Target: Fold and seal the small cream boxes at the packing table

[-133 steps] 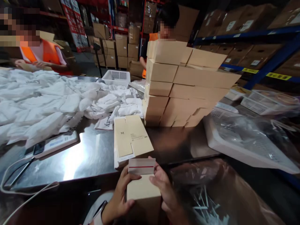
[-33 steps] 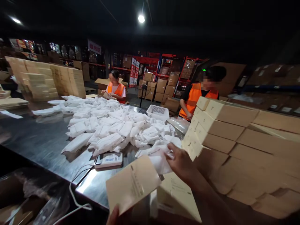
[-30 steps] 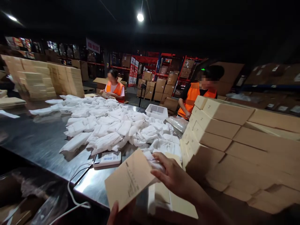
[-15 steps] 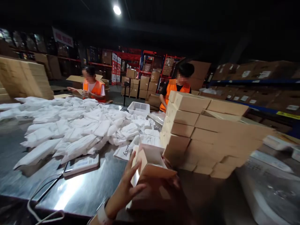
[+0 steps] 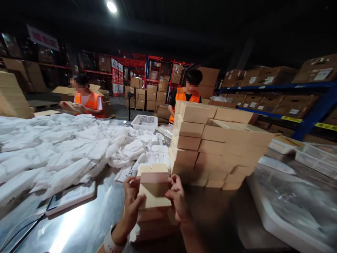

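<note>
Hands, left (image 5: pixel 131 203) and right (image 5: pixel 177 196), now pinch the folded-up carton (image 5: pixel 154 188) from both sides, flat earlier.

2 hands, the left hand (image 5: pixel 131 205) and the right hand (image 5: pixel 177 200), hold 1 small box (image 5: pixel 154 189). 1 big stack of boxes (image 5: pixel 213 144) stands on 1 shiny table (image 5: pixel 86 225). 2 people in orange vests (image 5: pixel 91 100) (image 5: pixel 181 96) work behind it. There is 1 white basket (image 5: pixel 144 123), 1 flat scale (image 5: pixel 70 196) and 1 pile of white bags (image 5: pixel 60 151), too many to count.
</note>
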Available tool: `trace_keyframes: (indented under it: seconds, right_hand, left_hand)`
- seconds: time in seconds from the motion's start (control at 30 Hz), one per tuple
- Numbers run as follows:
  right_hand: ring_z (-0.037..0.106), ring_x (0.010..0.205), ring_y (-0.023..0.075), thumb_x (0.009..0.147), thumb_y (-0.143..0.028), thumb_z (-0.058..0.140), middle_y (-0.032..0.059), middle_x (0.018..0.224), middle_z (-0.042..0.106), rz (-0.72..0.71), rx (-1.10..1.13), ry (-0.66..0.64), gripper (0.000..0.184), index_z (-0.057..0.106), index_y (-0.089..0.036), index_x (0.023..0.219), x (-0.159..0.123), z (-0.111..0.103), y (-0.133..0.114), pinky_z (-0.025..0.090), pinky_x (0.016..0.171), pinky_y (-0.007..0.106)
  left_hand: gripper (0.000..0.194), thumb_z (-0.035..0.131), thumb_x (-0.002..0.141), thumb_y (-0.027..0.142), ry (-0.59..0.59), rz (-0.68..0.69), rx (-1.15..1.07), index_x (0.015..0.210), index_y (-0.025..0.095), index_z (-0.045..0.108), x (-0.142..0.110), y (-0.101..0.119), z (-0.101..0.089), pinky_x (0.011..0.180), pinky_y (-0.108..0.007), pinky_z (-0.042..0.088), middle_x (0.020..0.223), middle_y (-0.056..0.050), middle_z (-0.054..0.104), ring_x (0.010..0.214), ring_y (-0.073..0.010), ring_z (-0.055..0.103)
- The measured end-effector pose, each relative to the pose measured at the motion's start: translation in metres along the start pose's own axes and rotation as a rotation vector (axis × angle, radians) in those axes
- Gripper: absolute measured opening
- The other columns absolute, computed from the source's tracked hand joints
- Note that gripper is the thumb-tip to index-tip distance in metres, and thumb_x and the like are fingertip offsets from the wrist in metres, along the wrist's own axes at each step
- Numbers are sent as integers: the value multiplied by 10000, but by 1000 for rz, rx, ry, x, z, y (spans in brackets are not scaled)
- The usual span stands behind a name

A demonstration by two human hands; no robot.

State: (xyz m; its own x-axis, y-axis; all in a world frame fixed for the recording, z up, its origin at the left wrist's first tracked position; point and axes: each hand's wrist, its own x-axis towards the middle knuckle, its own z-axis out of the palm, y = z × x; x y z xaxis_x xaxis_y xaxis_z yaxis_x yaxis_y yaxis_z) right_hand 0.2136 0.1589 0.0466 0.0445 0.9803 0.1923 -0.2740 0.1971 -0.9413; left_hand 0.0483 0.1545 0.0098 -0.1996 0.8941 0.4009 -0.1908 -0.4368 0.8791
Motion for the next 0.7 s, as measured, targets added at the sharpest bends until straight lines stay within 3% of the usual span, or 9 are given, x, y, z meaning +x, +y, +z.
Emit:
trace_keyframes:
  seconds: [0.1, 0.2, 0.27, 0.37, 0.43, 0.57, 0.7]
  right_hand:
    - [551, 659, 124, 542, -200, 511, -20, 809, 522, -35, -121, 5, 379, 432, -246, 909, 11, -1, -1, 476, 515, 167]
    - [593, 769, 160, 593, -194, 556, -1, 856, 560, -85, -172, 22, 441, 497, -238, 1027, 15, -4, -7, 544, 616, 222]
    - [605, 917, 183, 683, -152, 598, 26, 956, 588, -312, -341, 119, 470, 533, -243, 1140, 8, -6, -21, 568, 755, 270]
    - [621, 961, 179, 871, -72, 578, 49, 999, 628, -905, -835, 111, 417, 605, -263, 1240, -17, -3, -54, 559, 854, 294]
    - [651, 932, 192, 937, -63, 526, 72, 1005, 675, -1130, -1079, -18, 400, 613, -238, 1285, -37, 1, -76, 577, 836, 312]
    - [682, 983, 227, 969, -83, 491, 113, 1067, 722, -1217, -1215, -96, 375, 584, -154, 1325, -63, 7, -97, 601, 838, 345]
    - [707, 958, 217, 964, -78, 516, 115, 1016, 748, -1259, -1215, -73, 298, 628, -114, 1238, -71, 5, -95, 612, 826, 324]
  left_hand:
    - [475, 606, 861, 532, -160, -79, 63, 1173, 177, 644, 21, 5, 0, 830, -391, 563, 1127, -104, 716, 1001, -287, 673]
    - [398, 566, 906, 512, -255, -38, 151, 981, 164, 743, 37, 22, 2, 798, -350, 554, 907, -80, 746, 882, -253, 672]
    - [355, 593, 901, 477, -291, 12, 185, 1002, 177, 754, 36, 36, 6, 808, -334, 548, 874, -69, 750, 851, -238, 667]
    - [369, 570, 928, 365, -306, 64, 244, 1241, 207, 684, 14, 56, 14, 981, -374, 506, 1170, -90, 739, 1085, -269, 658]
    - [480, 550, 924, 294, -336, 72, 251, 1399, 233, 565, -8, 66, 19, 1086, -419, 448, 1360, -87, 650, 1254, -292, 591]
    - [547, 603, 843, 301, -259, 16, 180, 1388, 255, 585, -46, 71, 31, 1019, -444, 521, 1346, -77, 660, 1184, -341, 651]
    - [613, 710, 756, 377, -216, -47, 157, 1354, 278, 619, -71, 54, 44, 1001, -490, 539, 1281, -70, 700, 1118, -390, 680]
